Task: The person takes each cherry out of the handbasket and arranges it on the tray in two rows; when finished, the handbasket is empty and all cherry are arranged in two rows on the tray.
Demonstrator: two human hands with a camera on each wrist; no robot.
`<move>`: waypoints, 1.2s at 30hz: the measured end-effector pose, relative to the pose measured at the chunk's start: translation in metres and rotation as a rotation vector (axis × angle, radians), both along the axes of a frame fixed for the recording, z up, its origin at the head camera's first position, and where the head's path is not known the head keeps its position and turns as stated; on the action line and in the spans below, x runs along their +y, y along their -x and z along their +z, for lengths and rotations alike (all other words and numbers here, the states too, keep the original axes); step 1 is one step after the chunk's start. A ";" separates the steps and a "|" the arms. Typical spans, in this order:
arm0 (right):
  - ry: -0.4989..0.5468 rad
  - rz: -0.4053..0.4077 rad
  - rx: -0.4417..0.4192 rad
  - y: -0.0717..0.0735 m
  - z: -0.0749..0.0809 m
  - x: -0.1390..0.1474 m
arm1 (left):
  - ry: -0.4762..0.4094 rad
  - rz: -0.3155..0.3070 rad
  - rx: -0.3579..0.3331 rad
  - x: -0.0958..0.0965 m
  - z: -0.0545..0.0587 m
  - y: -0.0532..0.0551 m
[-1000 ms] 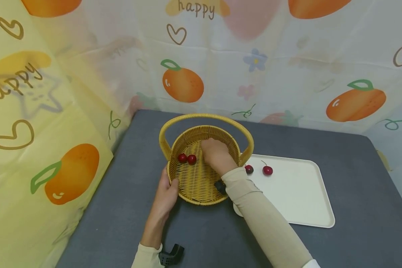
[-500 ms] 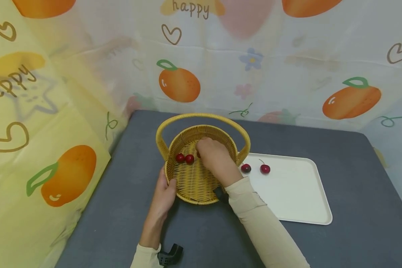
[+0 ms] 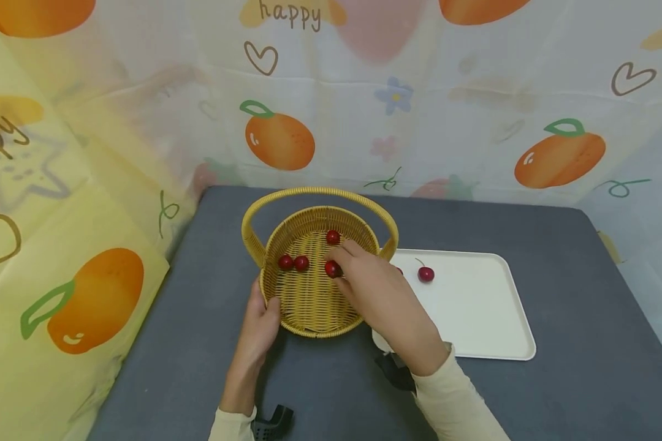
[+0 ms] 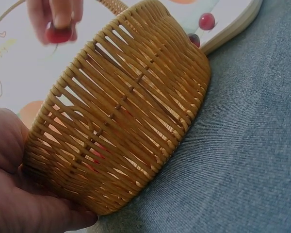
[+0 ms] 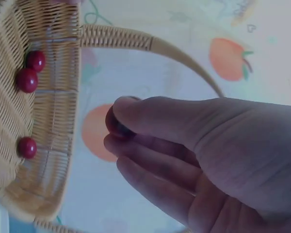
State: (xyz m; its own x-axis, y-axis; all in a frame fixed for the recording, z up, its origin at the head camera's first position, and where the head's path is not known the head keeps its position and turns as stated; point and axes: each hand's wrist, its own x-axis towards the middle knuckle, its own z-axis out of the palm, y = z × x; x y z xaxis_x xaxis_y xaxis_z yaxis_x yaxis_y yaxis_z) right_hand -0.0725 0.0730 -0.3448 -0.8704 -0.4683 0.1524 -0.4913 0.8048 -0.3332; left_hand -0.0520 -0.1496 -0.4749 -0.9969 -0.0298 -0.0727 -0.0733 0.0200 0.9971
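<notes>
My left hand [image 3: 258, 327] grips the left rim of a round yellow wicker basket [image 3: 314, 318], thumb at the near side. In the left wrist view, its fingers and thumb hold the woven wall. Over the basket, my right hand [image 3: 383, 294] pinches a dark red cherry [image 3: 333, 269] between thumb and fingertips; the right wrist view shows this cherry [image 5: 117, 125] partly covered by the thumb. Two cherries [image 3: 293, 263] lie side by side at the basket's left, and one cherry [image 3: 333, 237] lies toward its back.
A white tray [image 3: 474, 318] lies right of the basket. On it are a stemmed cherry [image 3: 426, 274] and another cherry mostly hidden behind the right hand. The basket's tall handle [image 3: 320, 191] arches over its back. A patterned cloth [image 3: 331, 122] hangs behind the grey table [image 3: 579, 275].
My right hand has drawn up and back toward me from the basket's inside, a cherry now visible in its pinch. The cherry at the back is uncovered. The head view has shifted slightly right.
</notes>
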 end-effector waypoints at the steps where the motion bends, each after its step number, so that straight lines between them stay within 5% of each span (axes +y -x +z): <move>1: 0.010 -0.003 -0.001 -0.006 0.000 0.005 | 0.002 -0.001 0.000 0.000 0.000 0.000; 8: 0.078 -0.076 0.034 -0.041 -0.001 0.051 | 0.007 0.001 -0.001 0.003 0.000 0.000; 13: 0.118 -0.130 0.094 -0.052 -0.004 0.090 | -0.002 0.001 0.000 0.005 -0.002 0.002; 24: 0.123 -0.329 0.094 -0.046 -0.025 0.151 | 0.013 0.017 -0.018 0.003 0.000 0.000; 36: 0.121 -0.412 0.031 -0.029 -0.051 0.176 | 0.011 0.023 -0.022 0.005 0.003 -0.001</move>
